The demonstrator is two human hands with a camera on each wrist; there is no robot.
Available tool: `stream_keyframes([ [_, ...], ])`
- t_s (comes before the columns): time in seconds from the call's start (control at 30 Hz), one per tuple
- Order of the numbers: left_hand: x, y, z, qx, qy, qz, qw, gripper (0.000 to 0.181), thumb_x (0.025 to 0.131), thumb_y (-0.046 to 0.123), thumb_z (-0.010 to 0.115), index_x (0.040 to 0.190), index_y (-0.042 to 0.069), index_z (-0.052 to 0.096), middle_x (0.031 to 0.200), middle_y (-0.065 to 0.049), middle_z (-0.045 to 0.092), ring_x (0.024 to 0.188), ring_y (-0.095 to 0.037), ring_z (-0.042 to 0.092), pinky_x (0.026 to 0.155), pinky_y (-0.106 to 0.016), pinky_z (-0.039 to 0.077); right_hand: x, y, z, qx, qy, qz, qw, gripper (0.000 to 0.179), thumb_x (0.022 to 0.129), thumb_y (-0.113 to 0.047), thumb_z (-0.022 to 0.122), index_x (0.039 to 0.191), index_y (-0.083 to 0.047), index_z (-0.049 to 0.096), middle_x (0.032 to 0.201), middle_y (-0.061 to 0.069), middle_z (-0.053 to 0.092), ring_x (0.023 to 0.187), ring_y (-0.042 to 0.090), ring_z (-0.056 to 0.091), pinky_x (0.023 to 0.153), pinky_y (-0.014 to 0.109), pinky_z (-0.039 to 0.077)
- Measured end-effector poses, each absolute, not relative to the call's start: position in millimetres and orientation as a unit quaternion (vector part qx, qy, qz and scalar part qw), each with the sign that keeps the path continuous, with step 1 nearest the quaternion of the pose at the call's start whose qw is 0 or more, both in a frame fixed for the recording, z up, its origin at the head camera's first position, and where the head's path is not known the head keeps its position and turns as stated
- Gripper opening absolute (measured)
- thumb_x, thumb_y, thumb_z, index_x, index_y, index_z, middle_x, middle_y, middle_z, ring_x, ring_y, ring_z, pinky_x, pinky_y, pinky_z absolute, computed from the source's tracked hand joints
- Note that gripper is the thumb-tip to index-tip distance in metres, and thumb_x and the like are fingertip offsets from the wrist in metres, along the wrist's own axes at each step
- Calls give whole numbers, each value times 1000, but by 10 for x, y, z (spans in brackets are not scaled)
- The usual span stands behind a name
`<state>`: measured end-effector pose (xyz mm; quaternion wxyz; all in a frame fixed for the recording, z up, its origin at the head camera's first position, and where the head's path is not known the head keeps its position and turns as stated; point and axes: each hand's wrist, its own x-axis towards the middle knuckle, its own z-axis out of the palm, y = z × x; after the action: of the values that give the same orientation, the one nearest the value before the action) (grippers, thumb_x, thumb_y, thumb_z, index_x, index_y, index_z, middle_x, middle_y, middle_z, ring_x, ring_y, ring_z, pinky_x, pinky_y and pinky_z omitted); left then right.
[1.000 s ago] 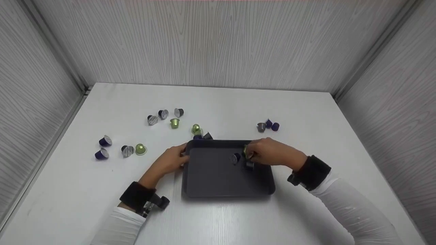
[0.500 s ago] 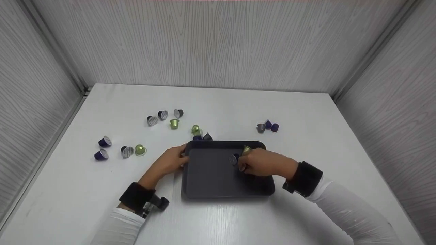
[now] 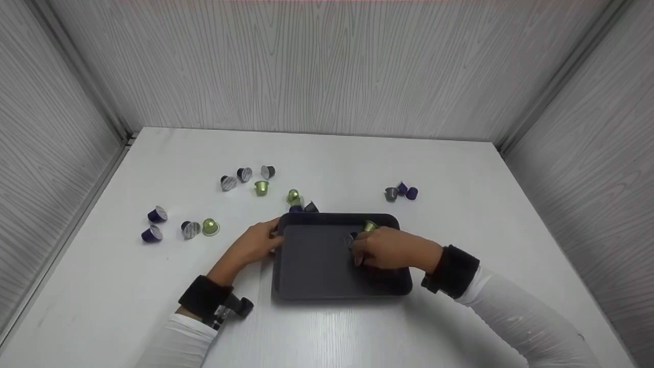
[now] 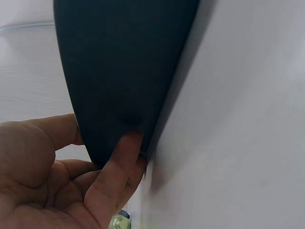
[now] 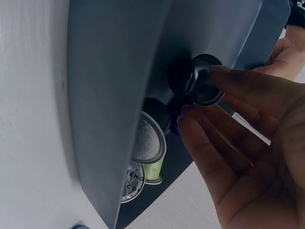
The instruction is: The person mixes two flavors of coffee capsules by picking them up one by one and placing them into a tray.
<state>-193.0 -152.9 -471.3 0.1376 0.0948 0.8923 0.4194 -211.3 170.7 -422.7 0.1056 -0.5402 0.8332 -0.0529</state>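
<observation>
My left hand (image 3: 255, 244) grips the left rim of a dark grey tray (image 3: 317, 286); in the left wrist view its thumb lies at the edge and its fingers against the outer wall. Inside the tray's right half, my right hand (image 3: 391, 249) pinches a dark coffee capsule (image 5: 207, 90) between thumb and fingers, low over the tray floor. Just behind that hand lies a green capsule (image 3: 370, 225), and a dark blue one (image 3: 349, 239) is by its fingertips. The right wrist view also shows a foil-lidded capsule (image 5: 148, 140) and a printed lid (image 5: 133, 183) near the tray wall.
Several loose capsules lie left of the tray, among them a green one (image 3: 210, 227) and a purple one (image 3: 152, 234). A small cluster with a green capsule (image 3: 293, 196) touches or nearly touches the tray's back edge. A grey capsule (image 3: 391, 193) and two purple ones sit back right.
My right hand has moved left and toward me within the tray, uncovering the green capsule behind it. The left hand stays on the rim.
</observation>
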Motion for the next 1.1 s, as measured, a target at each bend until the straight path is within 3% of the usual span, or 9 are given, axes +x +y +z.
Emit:
stream_keyframes([
  [0.3,-1926,-1533,-4730,93,888,428,137,57,96,13,56,150,4,38,135,-21,56,112,-33,61,83,-41,56,-2196,1780,-4182,-538,834,-84,91,15,86,-7,73,101,-11,72,92,-2,68,88,12,63,76,29,55],
  [0.57,-1920,-1534,-4730,90,886,433,138,57,95,12,56,149,3,39,129,-22,59,107,-31,63,82,-41,56,-2308,1889,-4134,-500,855,-109,78,20,89,-9,70,109,-7,70,99,4,66,87,14,65,75,31,56],
  [0.73,-1914,-1525,-4732,83,865,469,155,54,96,9,55,148,3,41,123,-21,61,98,-27,66,73,-35,59,-2385,1953,-4103,-477,867,-125,66,23,93,-13,67,115,-6,68,107,9,67,95,23,66,81,36,55],
  [0.87,-1913,-1518,-4725,80,865,472,154,54,96,9,55,148,3,41,125,-21,61,98,-26,66,72,-34,59,-2454,1998,-4087,-446,884,-129,57,29,95,-15,65,123,-6,64,114,8,65,102,23,64,87,38,53],
  [1.1,-1919,-1517,-4733,85,872,460,146,53,96,9,56,147,4,43,128,-21,60,101,-28,65,73,-35,59,-2573,2126,-4103,-405,906,-114,48,50,98,-34,60,141,-10,52,136,10,56,125,26,52,102,43,44],
])
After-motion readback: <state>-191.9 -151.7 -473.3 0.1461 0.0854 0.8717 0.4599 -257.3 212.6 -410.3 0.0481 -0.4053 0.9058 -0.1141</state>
